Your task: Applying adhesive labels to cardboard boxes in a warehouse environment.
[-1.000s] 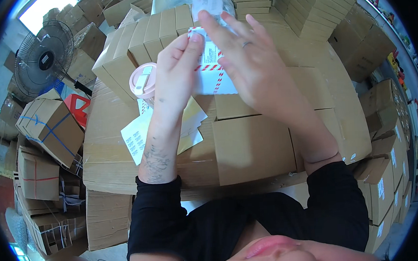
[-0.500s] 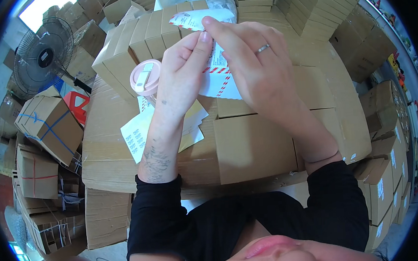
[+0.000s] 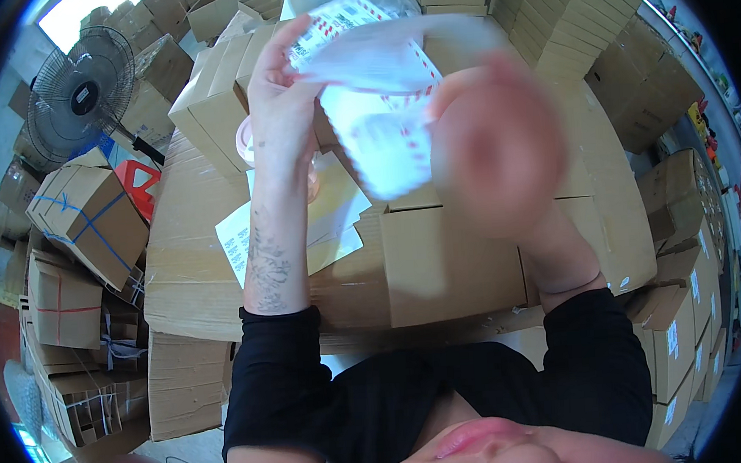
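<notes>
My left hand pinches a white label sheet with red-and-white striped borders, raised above the table. A thin white layer stands away from the sheet and stretches across to my right hand. That hand is smeared by motion; its fingers are closed at the end of the layer. Under my left forearm lie white and yellowish paper sheets, one printed with small dark marks. A cup with a pink lid is mostly hidden behind my left wrist.
A closed cardboard box lies before me on the cardboard-covered table. Brown boxes stand in a row at the back left, with stacked flat boxes at the back right. A fan and strapped cartons are on the left.
My hands have moved apart, the left going left and the right blurring to the right and downward. The white layer is now stretched between them, and the sheet's lower part has shifted left.
</notes>
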### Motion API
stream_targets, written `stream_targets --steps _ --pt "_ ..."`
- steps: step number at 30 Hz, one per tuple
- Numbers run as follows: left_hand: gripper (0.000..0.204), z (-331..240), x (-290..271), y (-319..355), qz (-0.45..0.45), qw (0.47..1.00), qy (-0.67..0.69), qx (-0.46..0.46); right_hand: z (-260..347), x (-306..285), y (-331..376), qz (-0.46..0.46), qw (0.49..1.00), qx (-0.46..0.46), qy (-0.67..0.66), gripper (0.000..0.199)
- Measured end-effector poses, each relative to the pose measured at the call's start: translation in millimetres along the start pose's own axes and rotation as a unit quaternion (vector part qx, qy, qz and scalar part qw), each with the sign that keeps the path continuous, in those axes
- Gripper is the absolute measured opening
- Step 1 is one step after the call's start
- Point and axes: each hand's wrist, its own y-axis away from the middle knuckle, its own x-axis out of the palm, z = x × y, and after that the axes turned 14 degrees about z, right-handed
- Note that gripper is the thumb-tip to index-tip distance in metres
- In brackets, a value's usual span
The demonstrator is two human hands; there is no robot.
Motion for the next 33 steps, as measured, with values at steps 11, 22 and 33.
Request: stream_targets --steps 11,22,33 --pt "0.055 -36.8 23.3 15.0 0.188 0.975 -0.085 -0.085 -90.9 17.3 -34.3 -0.115 0.962 -0.239 -0.068 0.101" --pt "0.02 -39.0 29.9 21.2 0.151 0.983 0.006 -0.106 -12.7 0.1 -15.0 -0.114 0.935 0.159 -0.296 0.103" --pt "0.015 -43.7 42.7 25.7 0.112 0.987 -0.009 -0.115 -42.0 5.2 -2.7 -0.024 0.996 -0.054 0.066 0.094"
